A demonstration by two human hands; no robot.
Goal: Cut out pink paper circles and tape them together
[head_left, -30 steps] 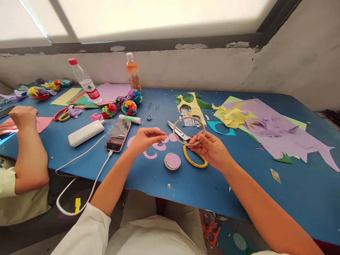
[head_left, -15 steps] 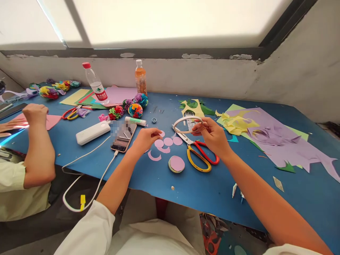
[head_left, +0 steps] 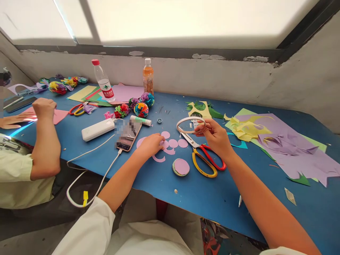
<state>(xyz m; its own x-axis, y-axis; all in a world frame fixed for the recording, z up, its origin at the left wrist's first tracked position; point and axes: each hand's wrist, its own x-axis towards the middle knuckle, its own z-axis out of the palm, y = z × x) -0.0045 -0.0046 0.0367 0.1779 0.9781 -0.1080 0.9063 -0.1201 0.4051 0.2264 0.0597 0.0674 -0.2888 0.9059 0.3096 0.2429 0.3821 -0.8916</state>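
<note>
Right hand (head_left: 216,139) holds one ring (head_left: 187,132); four loose discs (head_left: 173,143) near left hand (head_left: 152,144).

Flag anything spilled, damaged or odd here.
No spill visible. At right, the large purple sheet is ragged and cut up, crumpled yellow scraps overlapping its left side. At the back, the dark frame shows pale patches, possibly chipped paint.

The bench (head_left: 212,198) is blue, the ring (head_left: 186,131) off-white, the discs (head_left: 173,143) mid-frame lilac, the scissors (head_left: 192,143) red-and-yellow-handled, the paper balls (head_left: 141,110) multicoloured.

Thin pale ring (head_left: 186,132), tilted, aloft near flat lilac paper discs (head_left: 173,143)
</note>
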